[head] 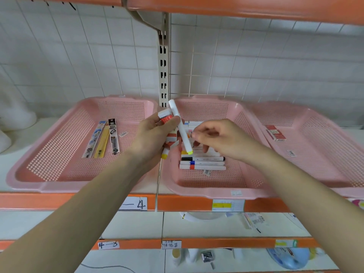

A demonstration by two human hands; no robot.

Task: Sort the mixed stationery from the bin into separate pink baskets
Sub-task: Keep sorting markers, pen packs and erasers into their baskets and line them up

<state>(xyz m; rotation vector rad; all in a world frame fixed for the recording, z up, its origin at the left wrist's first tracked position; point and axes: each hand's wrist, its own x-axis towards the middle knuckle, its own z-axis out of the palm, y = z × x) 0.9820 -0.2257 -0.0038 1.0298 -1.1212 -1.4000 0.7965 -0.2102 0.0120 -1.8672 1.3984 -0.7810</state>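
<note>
Three pink baskets stand side by side. The left basket (25, 184) holds three long packs (102, 138), the right basket (325, 138) one red box (275, 133). The left hand (155, 134) grips one eraser (165, 116) and one white marker (182, 133) above the middle basket (206, 192). There, three markers (202, 163) lie in plain view, and the pile behind the hands can't be counted. The right hand (214, 138) curls over the pile; whether it pinches anything is unclear. Shelf tags read "—4" (136, 203), partly covered, and "4—3" (108, 244).

We read "—4" on the white label (135, 203) on the upper orange shelf edge (59, 201), and "4—3" on the lower label (108, 244) beneath.
</note>
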